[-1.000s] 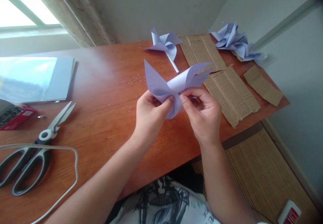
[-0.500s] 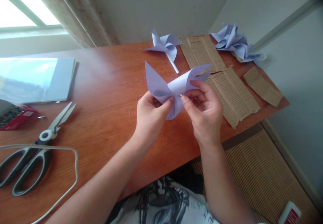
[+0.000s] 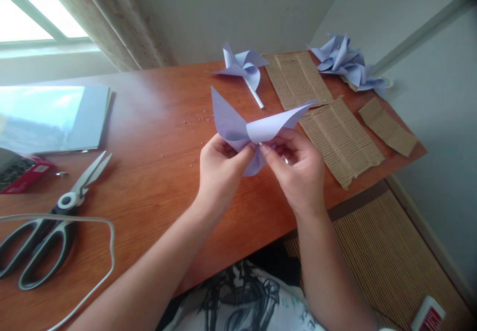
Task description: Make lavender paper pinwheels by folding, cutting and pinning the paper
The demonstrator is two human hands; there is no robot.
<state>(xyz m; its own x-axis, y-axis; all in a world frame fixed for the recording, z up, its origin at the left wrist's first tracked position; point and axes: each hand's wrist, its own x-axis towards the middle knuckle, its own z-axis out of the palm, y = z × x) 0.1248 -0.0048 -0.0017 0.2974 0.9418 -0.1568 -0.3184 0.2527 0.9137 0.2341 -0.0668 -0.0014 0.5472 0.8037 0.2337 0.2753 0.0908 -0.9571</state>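
A lavender paper pinwheel [image 3: 268,124] with curled blades is held up over the table. My left hand [image 3: 221,169] grips it from the left, thumb pressed near its centre. My right hand [image 3: 298,172] is closed at the centre too, thumb and forefinger pinching a small shiny metal tack [image 3: 260,144], mostly covered by the fingertips. Right-hand fingers are partly hidden behind a blade. Beyond lies another pinwheel [image 3: 244,67] on a white paper stick [image 3: 254,94].
Cardboard pieces [image 3: 341,139] lie at right, near piled pinwheels [image 3: 345,62]. Tiny bits [image 3: 199,119] are scattered on the wooden table [image 3: 149,182]. Scissors [image 3: 67,202], a white cable [image 3: 112,246], a red box [image 3: 33,169], a loose metal tack [image 3: 62,174] and a booklet [image 3: 89,117] are at left.
My right hand has moved slightly left with the tack, bringing it to the pinwheel's centre. The right blade has curled down over the right fingers. My left hand has hardly moved.
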